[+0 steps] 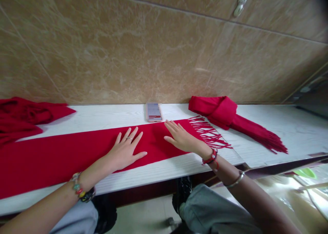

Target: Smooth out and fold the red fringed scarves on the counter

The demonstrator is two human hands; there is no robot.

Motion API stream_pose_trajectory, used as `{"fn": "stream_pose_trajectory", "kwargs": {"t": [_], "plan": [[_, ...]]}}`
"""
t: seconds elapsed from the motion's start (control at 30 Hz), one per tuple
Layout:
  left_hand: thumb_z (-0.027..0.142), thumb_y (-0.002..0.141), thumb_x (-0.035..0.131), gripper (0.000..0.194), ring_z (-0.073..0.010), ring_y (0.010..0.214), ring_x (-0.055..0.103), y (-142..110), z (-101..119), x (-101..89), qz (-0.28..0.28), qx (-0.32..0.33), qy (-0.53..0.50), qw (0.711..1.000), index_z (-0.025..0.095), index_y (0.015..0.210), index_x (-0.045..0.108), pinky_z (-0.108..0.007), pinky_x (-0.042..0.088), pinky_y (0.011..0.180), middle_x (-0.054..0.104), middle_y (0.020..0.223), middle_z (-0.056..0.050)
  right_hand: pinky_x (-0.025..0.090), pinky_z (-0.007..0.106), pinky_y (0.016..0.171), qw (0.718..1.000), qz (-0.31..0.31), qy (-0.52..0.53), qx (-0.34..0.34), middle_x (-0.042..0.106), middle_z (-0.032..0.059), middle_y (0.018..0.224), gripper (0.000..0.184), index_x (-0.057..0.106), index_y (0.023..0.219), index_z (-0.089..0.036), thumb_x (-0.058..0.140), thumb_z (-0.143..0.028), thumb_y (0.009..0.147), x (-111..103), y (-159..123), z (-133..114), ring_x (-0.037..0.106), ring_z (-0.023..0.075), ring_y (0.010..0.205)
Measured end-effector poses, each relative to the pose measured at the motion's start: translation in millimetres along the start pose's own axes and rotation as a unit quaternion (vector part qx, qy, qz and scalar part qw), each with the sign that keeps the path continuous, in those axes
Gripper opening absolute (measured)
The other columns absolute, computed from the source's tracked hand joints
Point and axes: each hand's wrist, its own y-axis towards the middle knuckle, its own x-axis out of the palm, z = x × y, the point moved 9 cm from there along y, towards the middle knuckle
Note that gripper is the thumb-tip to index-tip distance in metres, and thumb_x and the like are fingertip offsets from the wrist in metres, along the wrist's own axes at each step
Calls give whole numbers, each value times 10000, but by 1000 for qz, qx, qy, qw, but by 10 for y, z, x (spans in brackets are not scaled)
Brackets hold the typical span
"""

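A long red scarf lies spread along the white table, its fringe loose at the right end. My left hand rests on the cloth with fingers spread, a ring on one of them. Nearer the fringe, my right hand is held flat over the scarf, fingers stretched out and thumb apart; whether its palm touches the cloth I cannot tell. Neither hand grips anything. Beyond the fringe, to the right, sits a second red scarf, folded and wrapped into a knot with its fringed tail trailing right.
A phone lies by the wall behind the scarf. Crumpled red cloth is heaped at the left. The marbled tile wall bounds the white table at the back. At lower right is a bright green object.
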Motion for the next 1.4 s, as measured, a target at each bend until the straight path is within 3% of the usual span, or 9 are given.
{"fn": "stream_pose_trajectory", "kwargs": {"t": [0.1,0.17,0.47,0.73,0.83,0.97,1.1,1.23,1.4], "plan": [[614,807,308,723,-299,1334,62,3,16,46,-19,5,-12,1000,198,1388,199,-529,103,1032,112,1460,-85,226,494,1038,999,-10,9,-52,248,137,1421,615,264,1365,-109,268,-499,890,100,130,-317,180,261,1315],[608,813,304,711,-291,1334,82,-10,9,39,-15,7,-16,1000,198,1386,212,-514,108,1037,136,1456,-87,231,499,1033,997,-27,2,-66,275,123,1413,589,279,1361,-126,273,-486,894,182,142,-379,211,259,1307],[634,796,314,745,-293,1336,41,-195,-170,67,-20,-5,-17,1000,209,1393,177,-509,93,1040,94,1463,-84,251,494,1024,998,-44,-33,-32,267,129,1414,559,274,1362,-118,232,-448,913,205,-79,58,221,256,1303],[657,750,375,802,-328,1329,22,-333,-104,64,-42,12,-35,998,222,1393,172,-531,80,1031,75,1465,-98,236,513,1026,999,-44,-2,-18,282,128,1412,559,252,1373,-167,275,-463,900,190,-67,69,195,254,1311],[690,730,365,841,-332,1329,4,-359,-96,79,-50,19,-42,998,223,1397,154,-531,71,1030,54,1468,-100,207,521,1036,999,-15,26,-30,272,121,1419,562,249,1375,-191,335,-453,885,61,-23,-143,168,254,1319],[669,742,380,822,-322,1330,58,-363,-156,62,-46,26,-48,997,218,1396,168,-505,98,1036,113,1468,-104,271,435,1037,989,-5,73,-131,354,122,1378,509,360,1324,-156,406,-392,875,-79,-13,-723,266,227,1290],[486,808,446,518,-234,1153,415,-405,-132,-191,1,86,-60,994,197,1238,454,-340,310,960,455,1259,-99,425,306,896,972,6,87,-216,595,91,1100,304,587,1093,-151,417,-291,884,-78,-62,-1149,529,174,1022],[326,843,445,221,-154,825,546,-542,45,-298,-32,180,-57,982,197,947,591,-249,406,746,578,913,-31,448,292,732,963,46,24,-266,630,72,858,270,638,892,-149,383,-236,899,-60,-123,-1327,550,169,818],[246,850,439,166,-145,763,552,-635,97,-273,-39,205,-13,978,193,888,592,-239,407,669,589,871,-27,388,275,621,950,65,-52,-302,597,54,740,291,611,780,-135,346,-138,900,-78,-183,-1418,509,154,693]]}}
